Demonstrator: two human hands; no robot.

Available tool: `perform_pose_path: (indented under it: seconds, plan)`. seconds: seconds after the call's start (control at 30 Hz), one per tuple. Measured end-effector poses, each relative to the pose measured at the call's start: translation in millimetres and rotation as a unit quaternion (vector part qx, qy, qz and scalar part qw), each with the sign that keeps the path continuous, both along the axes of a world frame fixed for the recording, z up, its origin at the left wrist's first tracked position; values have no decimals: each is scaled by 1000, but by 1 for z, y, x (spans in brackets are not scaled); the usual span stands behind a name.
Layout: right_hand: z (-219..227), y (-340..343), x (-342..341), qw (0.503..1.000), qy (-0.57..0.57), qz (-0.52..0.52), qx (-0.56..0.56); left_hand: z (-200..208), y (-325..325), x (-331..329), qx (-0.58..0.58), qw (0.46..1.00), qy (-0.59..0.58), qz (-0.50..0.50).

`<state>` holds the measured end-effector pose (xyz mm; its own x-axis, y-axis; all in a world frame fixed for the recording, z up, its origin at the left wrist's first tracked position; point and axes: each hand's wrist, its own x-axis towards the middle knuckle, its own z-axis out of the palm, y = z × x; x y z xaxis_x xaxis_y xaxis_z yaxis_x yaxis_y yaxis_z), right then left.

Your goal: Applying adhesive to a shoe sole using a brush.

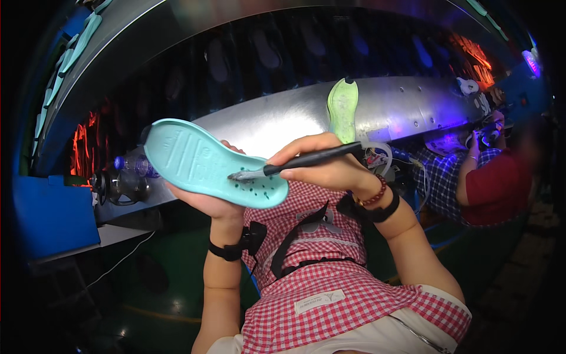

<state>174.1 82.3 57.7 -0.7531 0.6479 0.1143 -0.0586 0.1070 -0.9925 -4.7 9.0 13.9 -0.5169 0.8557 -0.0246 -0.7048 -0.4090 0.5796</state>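
A turquoise shoe sole point(183, 154) lies tilted across my left hand point(206, 202), which grips it from beneath with part of the fingers hidden behind it. Its upturned face has a raised rim, moulded lines and a cluster of small dark holes towards the end nearer my right hand. Pinched in my right hand point(324, 170) is a brush point(312, 158) with a black handle; its bristle tip appears to touch the sole beside the holes. A pale tube seems to run from the handle's far end. Beyond my right hand, a yellow-green sole point(343, 109) lies on the metal ledge point(283, 115).
Behind the ledge runs a dark conveyor point(236, 59) carrying several dim soles. Bottles point(131, 177) stand at the left by a blue panel point(56, 215). Red-glowing heaters point(85, 147) flank the line. Another person point(495, 177) sits working at the right.
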Motion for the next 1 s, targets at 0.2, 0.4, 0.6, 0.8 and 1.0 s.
perform_pose_path:
  seconds: [0.2, 0.4, 0.6, 0.8, 1.0]
  plan:
    - [-1, -7, 17, 983, 71, 166, -13, 18, -3, -5, 58, 998, 26, 27]
    - [-5, -10, 12, 990, 56, 119, 58, 24, -4, -6, 51, 996, 60, 29]
    - [-29, -12, 8, 954, 157, 36, -252, 32, -5, 3, 87, 995, -3, -51]
    - [-7, -28, 5, 991, 53, 31, -118, -2, -16, 7, 159, 957, -69, -234]
    - [4, -14, 9, 996, 28, 68, -43, -6, -26, -11, -26, 977, -48, -208]
